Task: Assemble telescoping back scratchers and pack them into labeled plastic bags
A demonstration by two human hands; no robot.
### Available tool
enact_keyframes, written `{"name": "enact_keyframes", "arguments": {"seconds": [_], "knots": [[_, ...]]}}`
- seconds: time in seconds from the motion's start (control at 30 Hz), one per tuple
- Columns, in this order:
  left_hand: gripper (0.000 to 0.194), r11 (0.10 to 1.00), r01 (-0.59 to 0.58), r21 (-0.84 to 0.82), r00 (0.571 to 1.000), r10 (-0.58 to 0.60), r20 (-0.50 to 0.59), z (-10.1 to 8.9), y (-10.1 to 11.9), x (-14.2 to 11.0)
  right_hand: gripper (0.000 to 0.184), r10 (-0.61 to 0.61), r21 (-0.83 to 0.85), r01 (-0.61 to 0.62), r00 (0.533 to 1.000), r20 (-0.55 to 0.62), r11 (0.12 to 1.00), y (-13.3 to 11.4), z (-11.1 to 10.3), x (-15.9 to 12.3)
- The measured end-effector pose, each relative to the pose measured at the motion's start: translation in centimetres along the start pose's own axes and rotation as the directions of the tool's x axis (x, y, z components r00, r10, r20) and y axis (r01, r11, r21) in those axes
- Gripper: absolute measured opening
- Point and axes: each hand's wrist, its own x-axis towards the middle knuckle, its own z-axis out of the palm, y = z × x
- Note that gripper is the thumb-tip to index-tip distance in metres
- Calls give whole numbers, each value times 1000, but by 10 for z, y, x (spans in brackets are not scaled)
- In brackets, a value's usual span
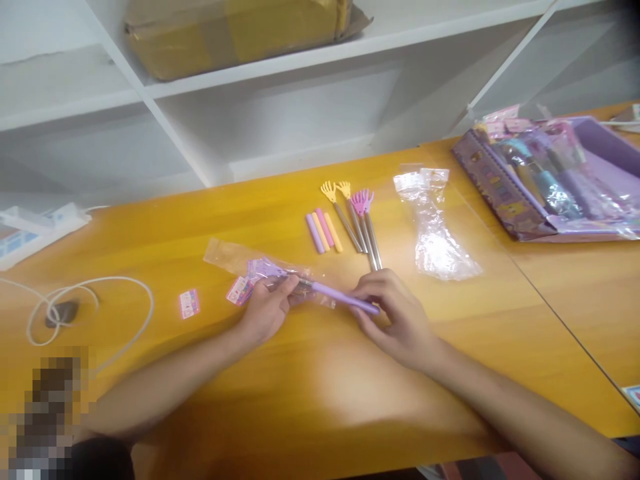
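My left hand [270, 308] pinches a purple back scratcher [340, 296] near its metal shaft, together with a clear plastic bag [223, 253] around its head end. My right hand [397, 323] is closed with its fingers on the far end of the purple handle. Beyond my hands lie several back scratchers with yellow heads [329, 192] and purple heads [361, 201] on metal rods. Beside them sit several loose handle sleeves [324, 231] in purple, pink and yellow. A pink printed card [239, 291] lies by my left hand, and another small card [189, 304] is further left.
Clear empty bags [435, 227] lie to the right. A purple display box [520, 190] with bagged back scratchers stands at the back right. White cable [150, 313] loops on the left, near a power strip [45, 233]. White shelving [300, 127] with a cardboard box [235, 33] rises behind.
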Motion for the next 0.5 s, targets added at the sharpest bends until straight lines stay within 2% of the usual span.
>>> {"name": "enact_keyframes", "arguments": {"seconds": [0.1,0.27,0.5], "knots": [[32,999,13,-45,1000,-12,15,0,4,2,31,-57,26,57,998,-19,998,3,-10,-2],[30,996,42,-75,999,-39,36,-4,3,3,41,-128,62,126,992,22,990,4,-16,-5],[35,997,75,-22,994,-73,79,-4,2,2,30,-251,17,251,968,-4,968,6,-11,-3]]}}
